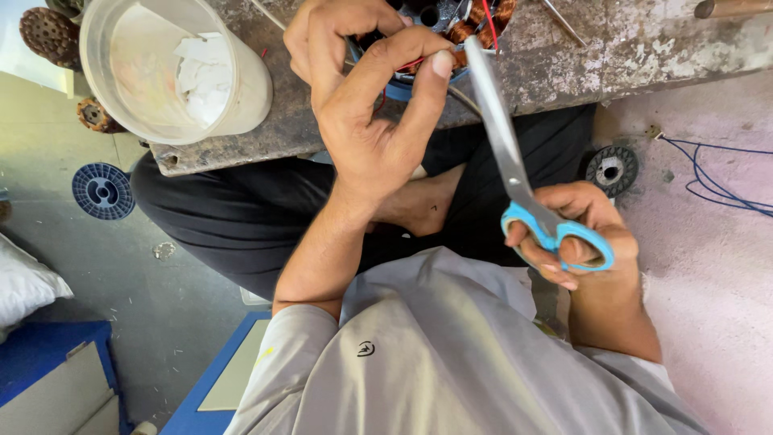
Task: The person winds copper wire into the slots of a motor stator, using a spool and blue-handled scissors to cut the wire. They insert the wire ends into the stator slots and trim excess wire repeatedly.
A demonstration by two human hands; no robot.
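Observation:
My left hand [366, 97] pinches a thin red wire [408, 64] against a motor stator [451, 24] with copper windings, which lies on a worn wooden board [564, 56]. My right hand [584, 234] grips blue-handled scissors [515, 161] by the loops. Their steel blades point up toward the wire and my left thumb, the tip close to the stator's blue rim. The stator is mostly hidden by my left hand.
A translucent plastic tub [173, 68] holding white scraps stands on the board's left end. A blue spool [103, 191] and a black disc [612, 169] lie on the floor. A loose blue wire [717, 181] runs at the right. My crossed legs sit under the board.

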